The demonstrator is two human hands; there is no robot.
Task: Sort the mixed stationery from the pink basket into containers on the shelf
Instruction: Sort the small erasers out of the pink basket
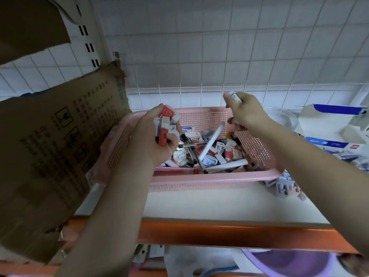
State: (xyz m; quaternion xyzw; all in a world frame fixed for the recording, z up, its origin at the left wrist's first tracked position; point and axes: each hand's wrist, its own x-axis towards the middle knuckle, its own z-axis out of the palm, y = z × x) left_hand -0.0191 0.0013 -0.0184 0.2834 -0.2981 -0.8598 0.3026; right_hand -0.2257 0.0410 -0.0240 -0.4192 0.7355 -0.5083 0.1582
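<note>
The left hand [154, 136] is seen curled round a fistful of small boxed erasers [166, 124], red and white, held above the left end of the pink basket [199, 181]. The right hand [246, 111] is raised over the basket's far right corner, its fingers pinching a small white item [233, 96] too blurred to be identified. Nearest the camera, the orange shelf edge [229, 233] is crossed by both forearms, with a purple basin [295, 263] glimpsed on the level below. On the white shelf [209, 204] the pink basket is set, filled with mixed stationery [211, 152]: boxed erasers, black pens and white tubes lying crossed. A torn cardboard box [60, 146] is stood just beside the basket on the left. Blue-and-white cartons [335, 124] and a clear container [283, 116] are ranged to the right, before a white tiled wall [219, 47].
</note>
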